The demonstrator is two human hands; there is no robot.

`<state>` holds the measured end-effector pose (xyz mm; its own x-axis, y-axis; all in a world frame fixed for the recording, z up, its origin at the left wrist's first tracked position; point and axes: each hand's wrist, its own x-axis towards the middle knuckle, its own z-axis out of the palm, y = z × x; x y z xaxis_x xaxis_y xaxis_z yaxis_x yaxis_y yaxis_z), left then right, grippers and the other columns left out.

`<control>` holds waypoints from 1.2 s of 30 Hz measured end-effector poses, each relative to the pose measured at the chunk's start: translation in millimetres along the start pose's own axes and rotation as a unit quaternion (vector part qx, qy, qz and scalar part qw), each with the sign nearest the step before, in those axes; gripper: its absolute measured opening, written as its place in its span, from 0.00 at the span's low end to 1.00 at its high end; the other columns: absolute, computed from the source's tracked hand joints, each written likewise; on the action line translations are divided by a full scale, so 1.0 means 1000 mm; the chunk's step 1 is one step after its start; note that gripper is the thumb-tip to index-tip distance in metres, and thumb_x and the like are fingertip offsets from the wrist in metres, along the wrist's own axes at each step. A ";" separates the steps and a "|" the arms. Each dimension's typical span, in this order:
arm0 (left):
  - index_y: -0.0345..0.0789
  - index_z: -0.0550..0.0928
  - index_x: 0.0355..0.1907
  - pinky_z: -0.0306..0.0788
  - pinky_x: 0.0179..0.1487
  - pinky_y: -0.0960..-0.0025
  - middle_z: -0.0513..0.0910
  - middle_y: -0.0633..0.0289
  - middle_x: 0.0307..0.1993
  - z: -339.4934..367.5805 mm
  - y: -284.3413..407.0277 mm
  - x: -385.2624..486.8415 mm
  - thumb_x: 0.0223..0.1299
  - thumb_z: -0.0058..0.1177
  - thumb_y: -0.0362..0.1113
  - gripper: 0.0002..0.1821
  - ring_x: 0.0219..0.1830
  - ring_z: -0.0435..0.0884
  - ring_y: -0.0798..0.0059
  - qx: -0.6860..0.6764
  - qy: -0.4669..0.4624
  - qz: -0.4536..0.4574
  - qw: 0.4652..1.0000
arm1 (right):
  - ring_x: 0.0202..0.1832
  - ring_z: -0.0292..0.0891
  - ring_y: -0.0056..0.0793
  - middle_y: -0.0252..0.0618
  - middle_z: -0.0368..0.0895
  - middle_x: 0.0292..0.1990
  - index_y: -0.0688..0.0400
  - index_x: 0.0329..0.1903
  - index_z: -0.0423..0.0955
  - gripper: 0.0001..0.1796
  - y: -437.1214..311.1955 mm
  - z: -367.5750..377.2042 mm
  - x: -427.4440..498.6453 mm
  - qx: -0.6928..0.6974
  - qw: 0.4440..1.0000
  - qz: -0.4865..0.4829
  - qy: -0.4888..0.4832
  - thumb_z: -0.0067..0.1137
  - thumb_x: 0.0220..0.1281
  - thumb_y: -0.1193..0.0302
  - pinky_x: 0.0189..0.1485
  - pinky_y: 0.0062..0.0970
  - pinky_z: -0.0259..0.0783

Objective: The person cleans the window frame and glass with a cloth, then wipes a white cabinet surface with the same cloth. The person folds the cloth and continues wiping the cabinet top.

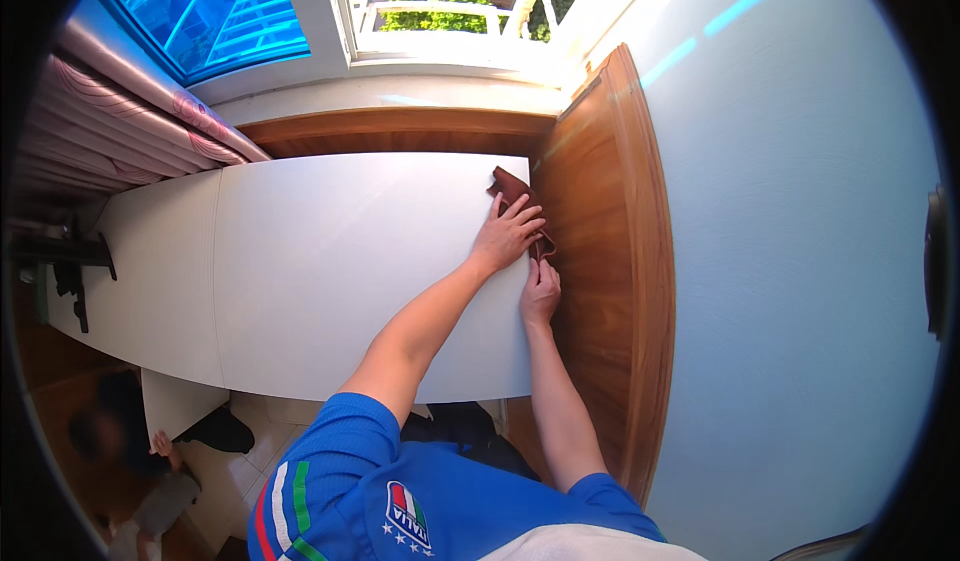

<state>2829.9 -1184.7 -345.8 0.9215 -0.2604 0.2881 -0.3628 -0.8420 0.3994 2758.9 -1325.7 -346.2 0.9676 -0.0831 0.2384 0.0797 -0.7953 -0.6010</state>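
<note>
A dark red-brown cloth (511, 183) lies bunched along the right end of a white tabletop (337, 261), close to a wooden side panel (592, 276). My left hand (508, 236) rests flat on top of it with the fingers spread, hiding its middle part. The cloth's nearer end hangs in a loose fold at the table edge. There, my right hand (541, 292) pinches it between thumb and fingers, just below the left hand.
A wooden ledge (397, 122) runs behind the table beneath an open window (457, 13). Pink curtains (135, 118) hang at the left. A black stand (64, 249) is on the table's left end. Another person (124, 426) is low at the lower left, a hand on a white panel (180, 403).
</note>
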 end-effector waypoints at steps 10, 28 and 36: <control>0.53 0.78 0.68 0.50 0.77 0.38 0.72 0.68 0.72 -0.051 0.023 -0.157 0.69 0.54 0.56 0.26 0.77 0.63 0.65 -0.030 -0.020 0.050 0.998 | 0.48 0.78 0.43 0.39 0.80 0.45 0.50 0.55 0.84 0.15 0.018 -0.062 -0.109 -0.078 0.996 -0.047 -0.019 0.63 0.67 0.69 0.51 0.43 0.74; 0.50 0.78 0.68 0.48 0.76 0.30 0.67 0.69 0.75 -0.248 -0.072 -0.489 0.63 0.59 0.61 0.33 0.78 0.60 0.65 0.053 0.051 -0.290 0.954 | 0.43 0.76 0.41 0.41 0.77 0.38 0.54 0.51 0.85 0.16 -0.260 0.028 -0.217 0.016 0.902 -0.363 -0.231 0.67 0.64 0.61 0.45 0.38 0.71; 0.45 0.82 0.62 0.50 0.76 0.34 0.76 0.63 0.68 -0.282 -0.113 -0.503 0.61 0.66 0.52 0.28 0.73 0.69 0.61 -0.007 0.065 -0.414 0.908 | 0.51 0.76 0.44 0.44 0.78 0.45 0.52 0.54 0.82 0.25 -0.243 0.038 -0.188 -0.017 0.939 -0.259 -0.226 0.73 0.57 0.55 0.55 0.39 0.73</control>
<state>2368.4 -825.2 -289.9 0.8553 0.5179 -0.0156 0.4439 -0.7170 0.5375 2566.8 -1093.8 -273.6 0.8051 0.5766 0.1392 0.5667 -0.6784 -0.4676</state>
